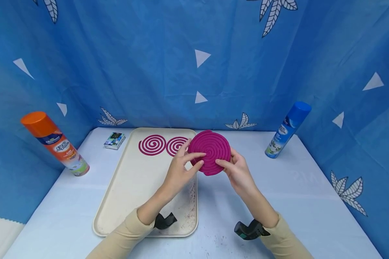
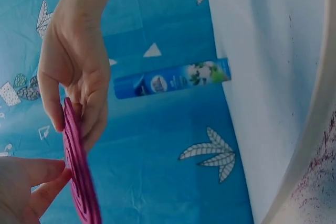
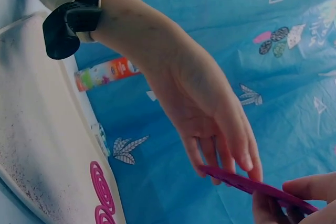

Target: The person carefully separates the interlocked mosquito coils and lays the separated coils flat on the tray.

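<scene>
A round magenta mosquito coil (image 1: 209, 151), its spiral arms closely nested, is raised above the table with its face toward me. My right hand (image 1: 240, 171) grips its right rim, thumb on the near face and fingers behind. From the other side my left hand (image 1: 178, 171) touches it with fairly straight fingers; the thumb and a finger rest on the face near the spiral's centre. In the left wrist view the coil (image 2: 79, 171) appears edge-on between both hands. Two thinner magenta spirals, the left coil (image 1: 152, 145) and the right coil (image 1: 175, 145), lie flat on the tray.
The cream tray (image 1: 142, 187) lies left of centre, with reddish specks along its right side. An orange-capped spray can (image 1: 56, 144) and a small box (image 1: 115, 140) stand to its left. A blue spray can (image 1: 286, 131) stands at the right. Blue patterned cloth surrounds the table.
</scene>
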### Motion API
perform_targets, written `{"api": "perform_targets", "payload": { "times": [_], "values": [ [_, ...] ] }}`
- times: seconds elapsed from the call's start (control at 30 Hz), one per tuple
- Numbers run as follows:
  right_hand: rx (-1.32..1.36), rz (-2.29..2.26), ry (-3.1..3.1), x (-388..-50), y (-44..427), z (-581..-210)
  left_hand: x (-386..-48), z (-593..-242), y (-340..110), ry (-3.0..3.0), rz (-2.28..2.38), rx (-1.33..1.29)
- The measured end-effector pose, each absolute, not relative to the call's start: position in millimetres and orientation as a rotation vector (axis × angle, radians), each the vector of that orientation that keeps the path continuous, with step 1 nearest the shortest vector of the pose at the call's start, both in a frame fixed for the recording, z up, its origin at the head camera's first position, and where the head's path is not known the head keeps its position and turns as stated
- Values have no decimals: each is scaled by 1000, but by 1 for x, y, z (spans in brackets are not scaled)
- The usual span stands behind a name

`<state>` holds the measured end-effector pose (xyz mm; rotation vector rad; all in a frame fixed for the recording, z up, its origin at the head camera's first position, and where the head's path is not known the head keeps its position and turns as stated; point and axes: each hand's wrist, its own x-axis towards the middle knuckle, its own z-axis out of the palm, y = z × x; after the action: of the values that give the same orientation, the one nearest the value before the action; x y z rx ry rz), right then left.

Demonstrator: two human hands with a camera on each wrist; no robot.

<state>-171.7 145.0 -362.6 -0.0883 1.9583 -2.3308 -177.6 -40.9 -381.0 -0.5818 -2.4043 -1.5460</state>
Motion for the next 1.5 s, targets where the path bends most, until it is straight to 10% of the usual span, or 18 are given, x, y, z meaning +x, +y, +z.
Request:
{"api": "perform_targets", "payload": {
  "times": [0.9, 1.5],
  "values": [
    [-513, -2111, 2032, -169, 141, -366, -173, -382, -34, -2315, -1949, -577],
    [-334, -2250, 2117, -161, 131, -370, -174, -385, -32, -2262, -2031, -428]
  ]
}}
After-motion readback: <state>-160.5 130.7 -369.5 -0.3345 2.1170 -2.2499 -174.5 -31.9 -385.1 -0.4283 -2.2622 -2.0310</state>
